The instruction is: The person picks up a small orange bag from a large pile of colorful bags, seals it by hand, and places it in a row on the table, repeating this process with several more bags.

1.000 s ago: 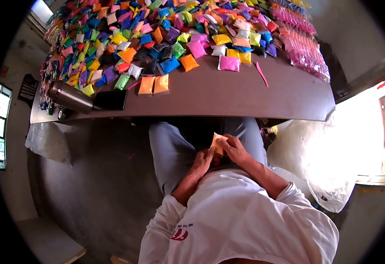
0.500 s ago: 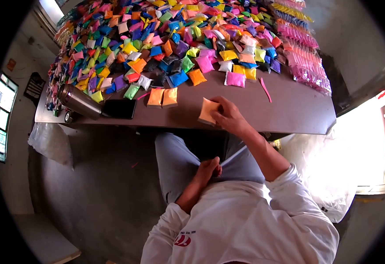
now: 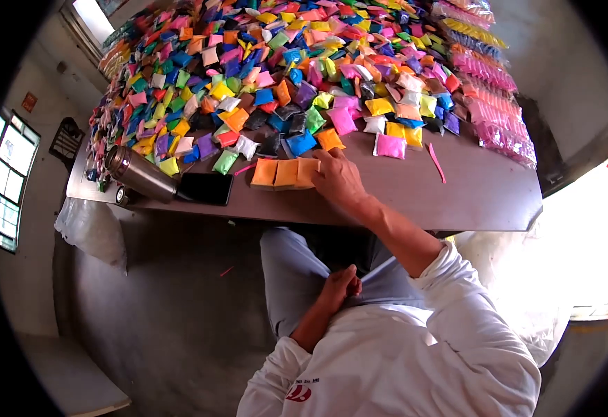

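Three small square orange pads with pale sides stand side by side near the table's front edge. My right hand (image 3: 338,177) grips the rightmost orange pad (image 3: 306,172) at its right side, with the fingers partly covering it. To its left, and close against it, are the middle orange pad (image 3: 286,173) and the left orange pad (image 3: 263,172). In my lap rests my left hand (image 3: 340,287), its fingers curled closed and nothing showing in them. An orange packet (image 3: 330,140) and a blue packet (image 3: 300,143) lie just beyond the pads.
A large heap of colourful packets (image 3: 248,83) covers the table's far part. Clear bags of pink items (image 3: 505,147) line its right side. A steel flask (image 3: 141,174) lies beside a black phone (image 3: 206,188). A pink strip (image 3: 436,164) lies on the brown table (image 3: 471,187).
My right hand has moved left with the orange pad and set it against the other two. My left hand stays closed in my lap. The whole view has shifted slightly.
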A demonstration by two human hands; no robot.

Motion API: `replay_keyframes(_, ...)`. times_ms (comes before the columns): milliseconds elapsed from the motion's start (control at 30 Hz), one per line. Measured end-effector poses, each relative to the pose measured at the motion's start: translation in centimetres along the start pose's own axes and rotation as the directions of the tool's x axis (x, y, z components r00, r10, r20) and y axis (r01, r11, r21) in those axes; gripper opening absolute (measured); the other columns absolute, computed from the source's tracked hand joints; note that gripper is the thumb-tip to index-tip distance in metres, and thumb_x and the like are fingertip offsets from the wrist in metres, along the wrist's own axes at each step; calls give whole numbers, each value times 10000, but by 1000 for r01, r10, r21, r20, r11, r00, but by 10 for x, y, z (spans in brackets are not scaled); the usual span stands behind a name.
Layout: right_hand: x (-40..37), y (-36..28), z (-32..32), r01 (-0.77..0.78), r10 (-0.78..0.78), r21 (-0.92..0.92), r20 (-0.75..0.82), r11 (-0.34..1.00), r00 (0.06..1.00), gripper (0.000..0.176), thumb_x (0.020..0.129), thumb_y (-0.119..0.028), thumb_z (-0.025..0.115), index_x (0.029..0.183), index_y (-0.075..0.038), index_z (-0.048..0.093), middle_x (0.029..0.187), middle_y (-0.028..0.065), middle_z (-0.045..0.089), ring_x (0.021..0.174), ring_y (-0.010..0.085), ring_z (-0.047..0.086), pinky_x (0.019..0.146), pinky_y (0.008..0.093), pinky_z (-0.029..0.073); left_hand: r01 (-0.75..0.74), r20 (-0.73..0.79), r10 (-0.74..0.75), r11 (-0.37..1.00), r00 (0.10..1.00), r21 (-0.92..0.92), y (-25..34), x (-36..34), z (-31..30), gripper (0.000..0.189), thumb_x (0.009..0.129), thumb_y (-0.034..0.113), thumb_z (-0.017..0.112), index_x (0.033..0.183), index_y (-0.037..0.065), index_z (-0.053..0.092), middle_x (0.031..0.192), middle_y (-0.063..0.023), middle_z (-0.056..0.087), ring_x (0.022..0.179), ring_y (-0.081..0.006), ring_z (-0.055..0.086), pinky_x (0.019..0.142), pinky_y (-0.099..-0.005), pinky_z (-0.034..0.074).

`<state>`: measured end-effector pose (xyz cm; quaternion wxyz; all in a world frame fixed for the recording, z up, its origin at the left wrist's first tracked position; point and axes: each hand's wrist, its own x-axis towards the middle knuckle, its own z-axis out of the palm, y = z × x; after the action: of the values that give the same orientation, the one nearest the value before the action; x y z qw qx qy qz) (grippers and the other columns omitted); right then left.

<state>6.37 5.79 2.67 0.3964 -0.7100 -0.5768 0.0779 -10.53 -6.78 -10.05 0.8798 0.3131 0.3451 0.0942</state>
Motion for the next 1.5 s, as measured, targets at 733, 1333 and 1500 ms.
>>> replay_keyframes(733,90,56,-29,266,-278,-93,-460,960,843,182,716,-80,624,893,-37,616,894,165,610,789,366,586,694,422,488,3,53,-1,999,999,-41,-10,8,-10,395,898,406,532,678,83,476,666,-78,550,609,-158,516,587,-265,427)
replay_keyframes(1333,173,156,-93,-162,135,-537,-90,828,987,303,797,-135,480,1058,-127,636,1067,151,604,1064,322,509,924,396,389,41,49,-31,976,998,-216,2,14,-11,394,917,375,508,667,74,468,683,-90,543,617,-183,516,600,-287,436)
replay_keyframes(1500,154,131,-109,-185,172,18,-465,983,869,172,761,-164,615,756,7,628,732,126,660,688,276,623,694,361,490,54,33,-48,970,998,-236,6,23,-12,386,902,366,539,658,75,469,679,-87,529,632,-194,521,591,-301,437)
